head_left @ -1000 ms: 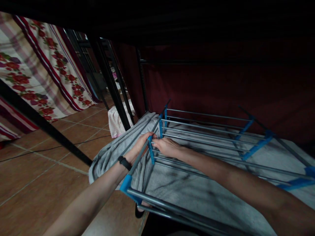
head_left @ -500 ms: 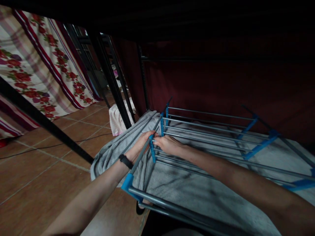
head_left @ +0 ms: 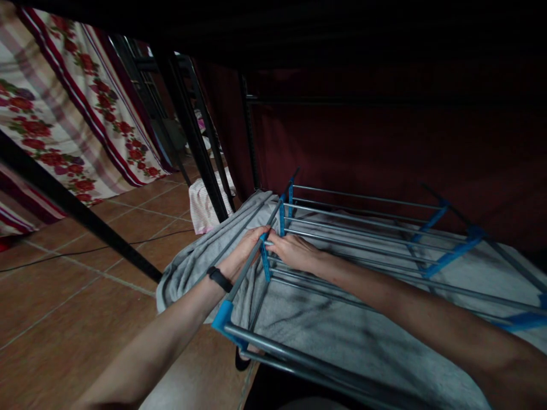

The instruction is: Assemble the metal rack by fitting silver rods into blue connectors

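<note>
A metal drying rack (head_left: 350, 236) with grey rods and blue plastic joints lies across a grey blanket (head_left: 307, 336). My left hand (head_left: 250, 245), a dark band on its wrist, is closed around the rack's left side bar, close to a blue bracket (head_left: 265, 265). Reaching in from the right, my right hand (head_left: 290, 250) pinches the end of a rod at that same bracket. The two hands almost touch, and their fingertips are partly hidden behind the bar and bracket. A blue corner piece (head_left: 222, 319) of the rack is nearer to me.
Black metal bed posts (head_left: 194, 131) stand on the left, with a dark frame overhead. A floral curtain (head_left: 98, 114) hangs beyond. A striped cloth (head_left: 205, 208) drapes near the post. A cable (head_left: 98, 250) crosses the tiled floor (head_left: 64, 307). Dark red fabric (head_left: 363, 148) hangs behind the rack.
Both hands keep their grip at the same bracket, with hardly any movement. The view has shifted very slightly.
</note>
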Demonstrator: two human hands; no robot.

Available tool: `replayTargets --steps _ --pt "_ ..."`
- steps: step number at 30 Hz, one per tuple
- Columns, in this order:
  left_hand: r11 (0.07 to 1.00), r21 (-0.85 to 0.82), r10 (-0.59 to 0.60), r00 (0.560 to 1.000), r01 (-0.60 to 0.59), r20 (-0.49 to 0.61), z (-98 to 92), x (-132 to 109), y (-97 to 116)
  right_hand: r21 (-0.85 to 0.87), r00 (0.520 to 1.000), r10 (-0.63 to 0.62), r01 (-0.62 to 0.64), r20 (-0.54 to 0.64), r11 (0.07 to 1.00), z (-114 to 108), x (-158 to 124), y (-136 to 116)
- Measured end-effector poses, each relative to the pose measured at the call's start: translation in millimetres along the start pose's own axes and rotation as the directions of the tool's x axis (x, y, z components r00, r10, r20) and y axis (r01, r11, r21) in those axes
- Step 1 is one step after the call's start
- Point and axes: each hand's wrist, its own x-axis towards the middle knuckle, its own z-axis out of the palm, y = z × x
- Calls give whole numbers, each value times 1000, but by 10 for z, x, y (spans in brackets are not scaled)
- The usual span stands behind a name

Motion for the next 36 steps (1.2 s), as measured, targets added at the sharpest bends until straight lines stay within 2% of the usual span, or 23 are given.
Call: replayTargets --steps 7,15,22,26,31,36 --pt "1000 -5 -14 1000 14 11 13 -18 7 40 1000 -4 3 17 999 -36 8 4" --pt "1000 -17 -9 1000 9 23 59 -84 32 -59 999 -46 45 -9 997 53 20 -2" --pt "1000 3 7 1000 -7 13 32 -57 16 -90 1000 -4 6 27 996 -4 -4 -44" --pt "1000 22 -13 999 12 51 -8 -18 -8 -97 999 6 -3 33 995 -22 -16 -65" --pt "1000 6 -13 997 13 75 -29 17 -44 -57 998 18 -15 52 998 -32 8 -54" --pt "999 40 -14 999 13 29 21 -17 16 2 999 -18 17 34 1000 24 78 25"
